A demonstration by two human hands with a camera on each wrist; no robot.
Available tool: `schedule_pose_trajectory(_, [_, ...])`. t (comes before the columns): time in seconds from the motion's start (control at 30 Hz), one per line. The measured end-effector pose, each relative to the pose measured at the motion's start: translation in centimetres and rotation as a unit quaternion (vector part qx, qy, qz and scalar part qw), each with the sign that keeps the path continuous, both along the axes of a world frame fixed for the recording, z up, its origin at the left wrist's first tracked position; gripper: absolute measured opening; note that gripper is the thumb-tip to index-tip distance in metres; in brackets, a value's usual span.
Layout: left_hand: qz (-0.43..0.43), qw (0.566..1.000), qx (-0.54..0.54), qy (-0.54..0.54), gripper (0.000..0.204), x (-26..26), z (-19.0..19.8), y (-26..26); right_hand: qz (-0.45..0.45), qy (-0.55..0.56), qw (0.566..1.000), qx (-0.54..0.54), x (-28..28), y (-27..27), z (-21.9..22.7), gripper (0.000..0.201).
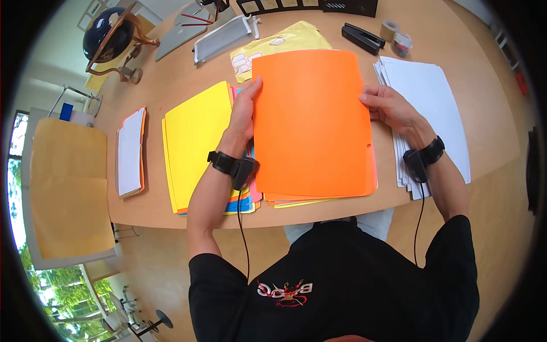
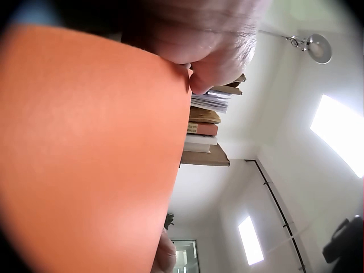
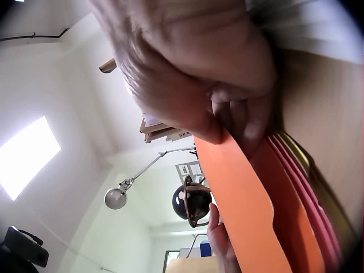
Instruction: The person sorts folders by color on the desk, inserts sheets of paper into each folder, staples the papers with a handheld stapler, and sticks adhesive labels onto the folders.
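An orange folder (image 1: 310,122) is held up in front of me, over a pile of folders whose pink and yellow edges (image 3: 310,193) show in the right wrist view. My right hand (image 1: 393,108) pinches its right edge, thumb on the front face and fingers behind. At the left edge, my left hand (image 1: 244,111) holds the folder with the thumb along the side; its other fingers are mostly hidden. In the left wrist view the orange sheet (image 2: 85,148) fills much of the picture, with the left hand (image 2: 199,40) at its edge.
Yellow folders (image 1: 196,142) lie on a stack to the left, beside a small white-topped stack (image 1: 131,151). White papers (image 1: 430,114) are at the right. Behind are a yellow envelope (image 1: 296,40), a black stapler (image 1: 363,38), a tape roll (image 1: 389,30) and a globe (image 1: 108,34).
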State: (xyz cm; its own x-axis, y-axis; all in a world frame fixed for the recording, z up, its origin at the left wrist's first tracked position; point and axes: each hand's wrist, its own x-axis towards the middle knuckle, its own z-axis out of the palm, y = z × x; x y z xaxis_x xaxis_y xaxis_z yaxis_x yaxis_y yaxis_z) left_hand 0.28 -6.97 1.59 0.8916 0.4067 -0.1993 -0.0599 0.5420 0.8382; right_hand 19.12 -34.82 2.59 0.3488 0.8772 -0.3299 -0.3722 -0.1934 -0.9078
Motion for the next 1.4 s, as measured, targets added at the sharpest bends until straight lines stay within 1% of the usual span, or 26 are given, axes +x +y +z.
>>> schedule_pose_trajectory(0.07, [0.007,1.000,0.009,-0.005,0.036,0.0,0.2,-0.1,-0.008,-0.017,1.000,-0.011,0.8,-0.1,-1.5,0.021])
schedule_pose_trajectory(0.2, [-0.002,0.999,-0.010,-0.031,0.036,0.0,-0.2,0.0,-0.017,-0.050,0.998,-0.036,0.0,0.0,-0.6,0.021])
schedule_pose_trajectory(0.27, [-0.006,0.999,-0.008,-0.045,0.035,0.0,-0.3,0.1,-0.019,-0.012,0.999,-0.043,-0.7,0.3,0.5,0.021])
schedule_pose_trajectory(0.3, [0.015,0.999,-0.017,-0.049,0.035,0.0,-0.4,-0.2,0.009,0.035,0.999,-0.019,-0.5,0.3,0.2,0.022])
schedule_pose_trajectory(0.33, [0.035,0.998,-0.027,-0.053,0.034,0.0,-0.4,-0.3,0.014,0.031,0.999,-0.020,-0.4,0.3,0.2,0.022])
schedule_pose_trajectory(0.4, [0.040,0.997,-0.033,-0.057,0.035,-0.1,-0.6,-0.2,0.016,0.098,0.995,-0.015,-0.9,0.0,0.7,0.023])
schedule_pose_trajectory(0.43, [0.040,0.997,-0.039,-0.059,0.036,-0.1,-0.7,-0.2,-0.011,0.102,0.995,-0.008,-1.7,0.3,1.2,0.024])
schedule_pose_trajectory(0.47, [0.043,0.996,-0.041,-0.063,0.036,-0.1,-0.7,-0.2,-0.009,0.098,0.995,-0.010,-1.5,0.2,1.0,0.024])
schedule_pose_trajectory(0.53, [0.056,0.997,-0.041,-0.026,0.038,-0.1,-0.2,-0.6,0.009,0.087,0.996,0.021,-0.8,0.1,-0.1,0.024])
schedule_pose_trajectory(0.6, [0.052,0.998,-0.037,-0.023,0.039,-0.1,-0.3,-0.4,0.004,0.073,0.997,0.006,-1.0,-0.2,0.1,0.026])
schedule_pose_trajectory(0.67, [0.050,0.998,-0.034,-0.020,0.040,-0.2,-0.2,-0.4,-0.023,0.030,0.998,-0.042,-1.9,0.0,0.9,0.031])
schedule_pose_trajectory(0.7, [0.053,0.998,-0.028,-0.010,0.039,-0.3,0.2,-0.6,-0.025,0.053,0.997,-0.050,-2.1,0.0,1.3,0.037])
schedule_pose_trajectory(0.73, [0.054,0.998,-0.021,0.000,0.039,-0.3,0.4,-0.8,-0.023,0.048,0.997,-0.052,-2.4,0.0,1.7,0.037])
schedule_pose_trajectory(0.8, [0.054,0.998,-0.009,0.008,0.039,-0.3,0.6,-1.0,-0.057,0.021,0.995,-0.079,-3.0,0.0,2.3,0.038])
schedule_pose_trajectory(0.83, [0.052,0.998,0.004,0.019,0.039,-0.2,0.7,-1.0,-0.072,0.014,0.994,-0.087,-3.3,0.0,2.5,0.042])
schedule_pose_trajectory(0.93, [0.034,0.999,0.020,0.021,0.040,-0.2,0.3,-0.8,-0.089,-0.017,0.993,-0.079,-3.9,0.2,2.9,0.043])
schedule_pose_trajectory(0.97, [0.035,0.999,0.018,0.021,0.040,-0.3,0.2,-0.8,-0.089,-0.018,0.993,-0.081,-3.9,0.1,2.6,0.043])
schedule_pose_trajectory(1.03, [0.042,0.999,-0.020,0.007,0.039,-0.3,0.2,-0.7,-0.082,-0.069,0.990,-0.097,-3.7,0.0,2.1,0.042])
schedule_pose_trajectory(1.07, [0.041,0.999,-0.020,0.007,0.039,-0.3,0.3,-0.6,-0.084,-0.069,0.989,-0.097,-3.7,-0.1,2.4,0.042])
schedule_pose_trajectory(1.13, [0.033,0.999,-0.019,0.002,0.039,-0.3,0.3,-0.6,-0.048,-0.077,0.986,-0.139,-3.9,-0.1,3.4,0.039])
schedule_pose_trajectory(1.17, [0.030,0.999,-0.021,0.004,0.039,-0.3,0.3,-0.7,-0.050,-0.076,0.986,-0.140,-4.0,-0.1,3.3,0.039])
schedule_pose_trajectory(1.23, [0.045,0.998,-0.050,-0.010,0.039,-0.2,0.3,-0.7,-0.062,-0.117,0.987,-0.088,-4.3,-0.2,3.1,0.037])
schedule_pose_trajectory(1.27, [0.042,0.998,-0.050,-0.008,0.039,-0.2,0.2,-0.7,-0.065,-0.115,0.987,-0.089,-4.2,-0.4,3.0,0.037])
schedule_pose_trajectory(1.33, [0.049,0.998,-0.037,-0.009,0.039,-0.3,-0.1,-0.4,-0.109,-0.058,0.989,-0.082,-4.0,-0.6,2.9,0.034])
schedule_pose_trajectory(1.37, [0.046,0.998,-0.038,-0.008,0.039,-0.3,-0.2,-0.4,-0.112,-0.056,0.989,-0.083,-3.9,-0.6,3.0,0.034])
schedule_pose_trajectory(1.4, [0.045,0.998,-0.038,-0.017,0.040,-0.3,-0.2,-0.4,-0.141,-0.026,0.987,-0.070,-3.9,-0.5,3.3,0.033])
